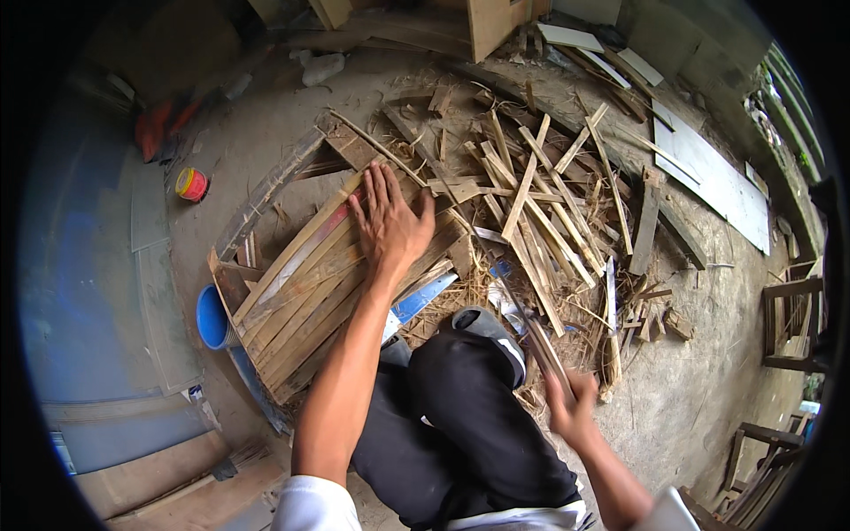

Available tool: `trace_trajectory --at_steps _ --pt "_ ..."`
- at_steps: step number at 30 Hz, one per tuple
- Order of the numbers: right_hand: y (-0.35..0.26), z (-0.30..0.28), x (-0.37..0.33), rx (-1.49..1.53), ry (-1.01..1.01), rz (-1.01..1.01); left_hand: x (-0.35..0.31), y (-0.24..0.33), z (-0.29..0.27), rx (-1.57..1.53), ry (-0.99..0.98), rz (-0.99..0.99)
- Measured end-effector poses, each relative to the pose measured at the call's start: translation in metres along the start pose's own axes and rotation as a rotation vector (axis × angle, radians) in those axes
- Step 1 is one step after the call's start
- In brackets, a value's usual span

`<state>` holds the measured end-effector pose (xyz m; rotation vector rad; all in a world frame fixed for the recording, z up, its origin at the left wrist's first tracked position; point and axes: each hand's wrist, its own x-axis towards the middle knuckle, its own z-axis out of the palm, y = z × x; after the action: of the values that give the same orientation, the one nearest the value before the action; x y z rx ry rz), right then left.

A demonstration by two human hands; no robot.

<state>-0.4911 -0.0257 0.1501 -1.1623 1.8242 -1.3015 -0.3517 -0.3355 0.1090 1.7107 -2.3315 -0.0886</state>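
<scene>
My left hand (390, 221) lies flat on a row of wooden slats (310, 292), fingers spread over their far right end. The slats lie side by side on a bench-like wooden frame (228, 274), and one has a reddish streak. In my right hand (573, 407), closed at the lower right of my knees, is a long thin-bladed tool (542, 347) that slants up and left. Its narrow far part reaches toward the right ends of the slats. Whether it is a saw or a long knife, I cannot tell.
Loose wooden strips (540, 195) and shavings cover the floor beyond my feet. A white board (717, 181) lies at the right. Left of the frame are a blue bucket (212, 317) and a red-and-yellow tub (190, 184). Wooden stools (792, 323) stand at the right edge.
</scene>
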Motion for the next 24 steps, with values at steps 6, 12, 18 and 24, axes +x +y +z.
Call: trace_trajectory --at_steps 6,12,18,24 --pt "-0.013 0.018 0.039 0.011 0.006 0.103 0.0 0.001 -0.002 -0.006 0.034 0.024" --pt "-0.019 0.084 0.184 0.031 -0.024 0.087 -0.003 0.002 -0.01 0.036 0.013 0.036" --pt "-0.005 -0.006 0.008 -0.071 -0.006 -0.109 0.001 0.003 -0.001 0.022 0.015 -0.026" --pt "-0.027 0.014 0.029 -0.001 0.04 -0.01 -0.007 0.0 -0.002 0.005 0.003 -0.005"
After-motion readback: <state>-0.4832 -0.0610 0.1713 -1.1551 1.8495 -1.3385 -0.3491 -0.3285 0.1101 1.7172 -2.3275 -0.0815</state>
